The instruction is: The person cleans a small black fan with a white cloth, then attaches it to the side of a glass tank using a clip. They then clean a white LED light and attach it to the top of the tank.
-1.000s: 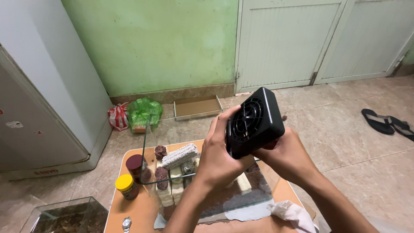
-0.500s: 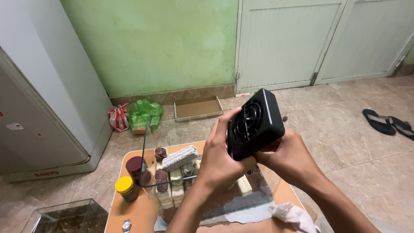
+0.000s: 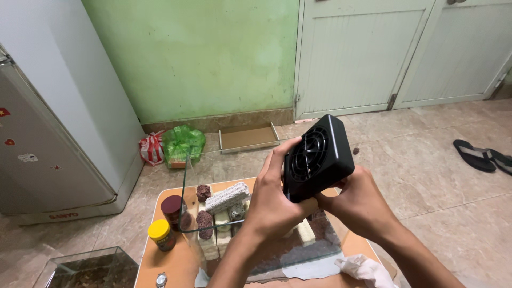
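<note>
Black fan box (image 3: 318,158), a squarish plastic housing with a round slatted grille on its face, is held tilted in the air above the small wooden table (image 3: 170,260). It is gripped from the near left edge by the left hand (image 3: 272,200), whose fingers are laid up along the side of the grille, and it is clasped from below and behind by the right hand (image 3: 358,205); the fingertips of that hand are hidden behind the housing.

Beneath the hands a clear glass tank (image 3: 213,213) is seen on the table, with pale porous blocks (image 3: 226,197) and dark reddish stones (image 3: 204,221) stacked inside; much of its inside is covered by the forearms. Just beside the tank's left wall a dark red-lidded jar (image 3: 172,209) and a yellow-capped jar (image 3: 160,234) are stood, their labels too small to be made out. A wristwatch (image 3: 161,279) is cut off by the lower edge, and a crumpled white cloth (image 3: 365,268) is laid at the table's right corner.

Against the green wall a green plastic bag (image 3: 183,143), a red-and-white bag (image 3: 152,148) and a flat open cardboard tray (image 3: 248,137) are set on the floor. Small stickers are shown on the grey refrigerator (image 3: 48,154) at the left. Dark sandals (image 3: 482,156) are left on the tiles at the far right, partly cut off.
</note>
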